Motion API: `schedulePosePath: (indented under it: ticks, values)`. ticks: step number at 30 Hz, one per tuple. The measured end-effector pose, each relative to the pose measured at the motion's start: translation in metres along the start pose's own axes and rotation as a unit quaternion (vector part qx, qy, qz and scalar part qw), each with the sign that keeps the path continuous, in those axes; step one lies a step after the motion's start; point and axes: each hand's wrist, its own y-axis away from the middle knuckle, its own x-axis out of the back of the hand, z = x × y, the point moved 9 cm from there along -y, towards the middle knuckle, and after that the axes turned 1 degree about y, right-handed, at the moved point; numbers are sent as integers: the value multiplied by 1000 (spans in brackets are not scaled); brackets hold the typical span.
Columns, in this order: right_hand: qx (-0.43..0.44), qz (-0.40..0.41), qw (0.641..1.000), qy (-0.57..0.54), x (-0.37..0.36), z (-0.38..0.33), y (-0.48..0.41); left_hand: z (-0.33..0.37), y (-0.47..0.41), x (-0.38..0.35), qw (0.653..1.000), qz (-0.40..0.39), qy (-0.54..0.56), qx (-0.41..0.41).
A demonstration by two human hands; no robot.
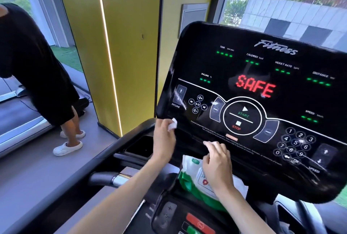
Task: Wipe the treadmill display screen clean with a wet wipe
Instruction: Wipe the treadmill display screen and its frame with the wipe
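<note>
The black treadmill display screen [253, 76] tilts toward me, lit with red "SAFE" and green dashes; white smears mark its left side and lower right. My left hand [163, 140] holds a crumpled white wet wipe [173, 124] against the screen's lower left corner. My right hand [217, 164] hovers with loosely curled fingers at the screen's bottom edge, above a green and white wet wipe pack [193, 175] lying on the console tray. Nothing is visible in the right hand.
A person in black clothes and white shoes [67, 147] bends over another treadmill at the left. A yellow pillar [120, 46] stands behind the console. A black handrail [105, 177] runs at lower left; red and green buttons [199, 226] sit below the pack.
</note>
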Motion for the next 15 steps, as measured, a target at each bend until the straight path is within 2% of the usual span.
schedulePosePath:
  ticks: [3, 4, 6, 8, 10, 12, 15]
  values:
    - [-27, 9, 1000, 0, 1, 0, -5, 27, 25, -33, 988, -114, 28, -100]
    - [-34, 15, 999, -1, 1, -1, -6, 28, 26, -34, 985, -123, 39, -113]
    - [-29, 27, 999, 1, 1, -8, -6, 13, 8, -12, 994, -50, 57, -83]
    - [-5, 25, 1000, 9, -5, -20, -6, -17, -13, 13, 998, 29, 52, -7]
    - [22, 15, 1000, 3, -13, -34, -8, -31, -28, 14, 999, -1, 45, 8]
    - [36, 10, 999, -10, -19, -45, -13, -22, -31, 0, 997, -57, 25, -40]
    - [44, 7, 999, -17, -25, -57, -21, -20, -35, -4, 994, -84, 42, -61]
